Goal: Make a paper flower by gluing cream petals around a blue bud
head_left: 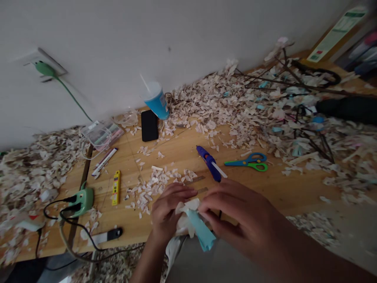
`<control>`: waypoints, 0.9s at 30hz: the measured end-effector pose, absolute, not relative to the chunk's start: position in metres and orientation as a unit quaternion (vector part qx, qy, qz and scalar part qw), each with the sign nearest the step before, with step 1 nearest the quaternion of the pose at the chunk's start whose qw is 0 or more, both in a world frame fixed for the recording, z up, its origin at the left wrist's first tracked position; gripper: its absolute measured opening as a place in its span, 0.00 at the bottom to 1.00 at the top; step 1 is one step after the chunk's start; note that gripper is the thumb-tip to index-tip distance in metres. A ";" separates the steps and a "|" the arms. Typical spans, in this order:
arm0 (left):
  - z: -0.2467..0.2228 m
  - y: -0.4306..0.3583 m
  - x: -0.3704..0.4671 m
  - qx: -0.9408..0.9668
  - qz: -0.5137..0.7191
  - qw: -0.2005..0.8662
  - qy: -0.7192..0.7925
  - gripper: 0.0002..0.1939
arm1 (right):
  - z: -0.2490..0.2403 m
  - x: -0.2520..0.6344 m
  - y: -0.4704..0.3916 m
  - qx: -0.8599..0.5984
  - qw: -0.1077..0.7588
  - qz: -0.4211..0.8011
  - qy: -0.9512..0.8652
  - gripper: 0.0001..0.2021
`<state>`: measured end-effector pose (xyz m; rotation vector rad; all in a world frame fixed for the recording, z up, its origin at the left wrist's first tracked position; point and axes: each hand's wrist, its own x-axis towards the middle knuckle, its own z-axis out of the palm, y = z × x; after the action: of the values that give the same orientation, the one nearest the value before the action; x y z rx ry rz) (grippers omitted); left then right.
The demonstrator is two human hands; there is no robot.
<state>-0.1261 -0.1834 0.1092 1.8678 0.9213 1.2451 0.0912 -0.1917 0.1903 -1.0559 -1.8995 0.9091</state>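
Note:
Near the table's front edge, my left hand (pixel 169 208) is closed around a crumpled whitish piece of thin paper (pixel 183 223). A light-blue folded strip (pixel 200 230) hangs from it, slanting down to the right. My right hand (pixel 244 214) comes in from the right, its thumb and fingers pinched at the upper edge of the same paper. My fingers cover part of the piece. Just beyond my right hand lies a dark-blue hot glue gun (pixel 208 159) with a white glue stick in its back. Blue-and-green scissors (pixel 250 161) rest to its right.
Pale paper scraps (pixel 212 106) heap along the wall with dark twigs (pixel 294 78). Behind stand a blue cup (pixel 159 104) and a black phone (pixel 149 125). Leftward lie a yellow tool (pixel 116 188), markers (pixel 104 161) and a green power adapter (pixel 84 201) with trailing cables.

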 end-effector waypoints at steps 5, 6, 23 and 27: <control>0.106 -0.183 -0.126 0.739 0.477 0.336 0.337 0.10 | 0.187 0.090 -0.194 -0.444 0.384 0.350 -0.730 0.08; 0.104 -0.183 -0.127 0.740 0.484 0.335 0.325 0.10 | 0.187 0.090 -0.195 -0.450 0.381 0.357 -0.725 0.08; 0.104 -0.182 -0.125 0.739 0.497 0.338 0.305 0.10 | 0.193 0.089 -0.197 -0.492 0.317 0.454 -0.672 0.10; 0.104 -0.182 -0.124 0.736 0.500 0.341 0.304 0.10 | 0.195 0.086 -0.196 -0.500 0.335 0.434 -0.670 0.11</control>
<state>-0.1244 -0.1821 0.1037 1.9138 0.7910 1.3002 0.0861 -0.1961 0.1946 -1.3047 -1.7487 1.1330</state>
